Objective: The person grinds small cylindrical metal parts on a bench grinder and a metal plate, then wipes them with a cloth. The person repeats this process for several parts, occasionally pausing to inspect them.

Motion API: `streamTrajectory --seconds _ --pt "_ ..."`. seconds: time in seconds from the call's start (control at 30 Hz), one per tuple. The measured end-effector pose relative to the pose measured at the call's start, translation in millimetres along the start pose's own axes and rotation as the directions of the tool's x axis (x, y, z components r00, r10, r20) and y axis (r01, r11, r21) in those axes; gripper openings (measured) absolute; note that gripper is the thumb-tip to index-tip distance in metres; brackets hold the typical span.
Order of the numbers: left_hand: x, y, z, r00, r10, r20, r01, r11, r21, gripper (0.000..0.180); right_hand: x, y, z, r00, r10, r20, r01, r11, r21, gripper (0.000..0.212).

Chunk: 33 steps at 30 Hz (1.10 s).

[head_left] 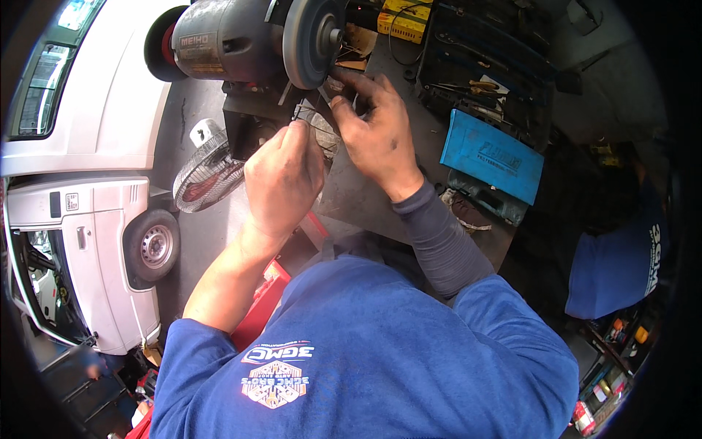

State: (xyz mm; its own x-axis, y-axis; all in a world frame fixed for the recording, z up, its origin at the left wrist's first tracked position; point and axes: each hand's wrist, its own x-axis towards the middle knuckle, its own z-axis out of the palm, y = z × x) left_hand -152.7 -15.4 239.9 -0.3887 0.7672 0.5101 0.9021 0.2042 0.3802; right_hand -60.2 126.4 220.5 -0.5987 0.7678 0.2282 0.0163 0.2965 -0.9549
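A bench grinder (227,40) stands at the top of the view, with its grey grinding wheel (298,51) on the right side of the motor. My left hand (285,175) is closed in a pinch just below the wheel. Close beside it, my right hand (379,135) curls its thumb and fingers at the wheel's lower right edge. Between the two hands lies something thin and dark, too small and hidden to name. Whether it touches the wheel I cannot tell.
A caged fan (208,174) stands left of my left hand. To the right are a blue case (490,157), a yellow box (404,20) and dark tool trays. A red box (262,301) is under my left arm. A white vehicle (110,249) stands left; a blue-shirted person (610,263) is at right.
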Motion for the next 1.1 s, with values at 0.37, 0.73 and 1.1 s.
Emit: streamTrajectory --seconds 0.37,0.73,1.1 --pt "14 -9 19 0.998 -0.004 -0.058 0.009 0.996 0.093 0.009 19 12 -1 1.000 -0.008 -0.016 0.007 1.000 -0.017 0.045" --pt "8 -6 25 0.996 -0.050 -0.070 0.059 0.989 0.139 0.006 16 13 0 1.000 0.005 0.009 -0.005 0.999 -0.037 0.048" --pt "-77 21 9 0.993 -0.054 -0.104 0.069 0.987 0.148 0.020 -87 2 -10 0.948 0.239 0.210 -0.293 0.912 0.285 0.044"
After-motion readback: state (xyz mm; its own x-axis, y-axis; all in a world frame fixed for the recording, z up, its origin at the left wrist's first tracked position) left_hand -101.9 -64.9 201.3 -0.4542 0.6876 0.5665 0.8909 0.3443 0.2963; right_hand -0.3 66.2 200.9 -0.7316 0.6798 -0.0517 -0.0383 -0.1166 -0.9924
